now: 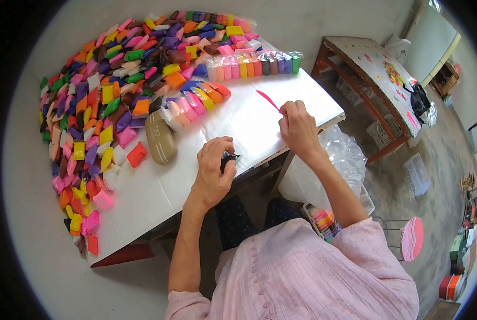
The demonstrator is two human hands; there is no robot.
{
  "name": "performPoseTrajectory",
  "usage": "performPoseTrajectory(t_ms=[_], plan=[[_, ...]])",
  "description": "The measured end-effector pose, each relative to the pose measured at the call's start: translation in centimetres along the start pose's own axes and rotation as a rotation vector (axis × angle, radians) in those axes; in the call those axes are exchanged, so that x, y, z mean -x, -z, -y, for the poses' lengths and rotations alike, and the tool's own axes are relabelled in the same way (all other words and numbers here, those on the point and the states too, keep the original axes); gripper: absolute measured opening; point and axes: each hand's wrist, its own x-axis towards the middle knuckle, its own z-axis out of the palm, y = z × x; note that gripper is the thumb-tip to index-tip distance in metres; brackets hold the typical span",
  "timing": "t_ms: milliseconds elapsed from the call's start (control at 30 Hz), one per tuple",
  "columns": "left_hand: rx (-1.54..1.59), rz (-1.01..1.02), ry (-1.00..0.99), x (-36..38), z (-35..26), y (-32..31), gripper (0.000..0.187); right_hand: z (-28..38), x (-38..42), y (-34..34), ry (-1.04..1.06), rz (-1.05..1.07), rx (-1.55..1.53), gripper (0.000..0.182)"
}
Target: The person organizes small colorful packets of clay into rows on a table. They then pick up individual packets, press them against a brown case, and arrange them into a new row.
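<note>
My left hand [213,168] is curled around a small black packet [228,159] at the front edge of the white table [158,197]. Over the table to the right, my right hand [297,128] pinches the end of a thin pink plastic tool [267,99] with a pointed tip. An olive-brown rounded case [160,137] lies left of my left hand. Beside the case rests a clear bag of coloured packets [184,109]. Farther back is a clear-wrapped row of coloured packets [254,65].
A large heap of small coloured packets [110,93] covers the table's left and back. Below the right edge hang clear plastic bags [329,165], with a basket of coloured packets [324,220] underneath. A pink-topped stool [412,239] and another table [366,69] stand to the right.
</note>
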Motion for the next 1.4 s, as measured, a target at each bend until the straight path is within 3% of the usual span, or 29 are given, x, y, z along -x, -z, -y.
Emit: performPoseTrajectory(t_ms=[67,167,267,300,400,433,533,733,833,933,1033,1133,1233,1400], plan=[[-0.024,-0.003,-0.033,0.2,0.1,-0.2,0.019,1.1,2.4,0.1,0.06,-0.091,-0.101,0.009],[-0.037,-0.014,-0.061,0.3,-0.1,-0.5,0.017,2.7,5.5,-0.1,-0.048,-0.001,-0.235,0.01],[-0.043,-0.036,-0.063,0.4,-0.2,-0.9,0.015,4.8,7.0,0.8,-0.305,0.185,-0.593,0.015],[-0.045,-0.044,-0.061,0.5,-0.3,-1.0,0.014,4.8,7.3,0.1,-0.309,0.197,-0.757,0.016],[-0.061,-0.079,-0.06,0.6,-0.4,-1.4,0.012,4.9,7.6,0.7,-0.761,0.436,-1.574,0.016],[-0.062,-0.082,-0.064,0.6,-0.4,-1.5,0.012,5.2,7.6,0.9,-0.786,0.403,-1.665,0.018],[-0.062,-0.101,-0.063,0.6,-0.4,-1.7,0.011,5.5,8.1,0.9,-0.85,0.33,-1.696,0.017],[0.014,-0.118,-0.03,0.7,-0.4,-1.7,0.009,4.5,8.8,0.8,-0.714,0.409,-1.681,0.006],[0.037,-0.103,-0.011,0.7,-0.3,-1.5,0.008,6.2,8.6,0.5,-0.645,0.331,-1.402,0.008],[0.073,-0.081,0.015,0.7,-0.3,-1.1,0.008,6.3,8.8,-0.3,-0.439,0.233,-1.32,0.014],[0.155,-0.054,0.057,0.6,-0.1,-0.8,0.008,6.7,8.7,-0.9,-0.368,0.117,-1.139,0.016],[0.205,-0.043,0.083,0.6,-0.1,-0.8,0.008,6.8,8.2,-1.6,-0.275,0.075,-0.808,0.018],[0.251,-0.05,0.119,0.6,-0.2,-0.9,0.008,7.7,7.4,-0.7,-0.394,0.27,-0.745,0.019],[0.248,-0.057,0.111,0.6,-0.1,-0.9,0.008,7.5,7.4,-1.5,-0.391,0.247,-0.695,0.026]])
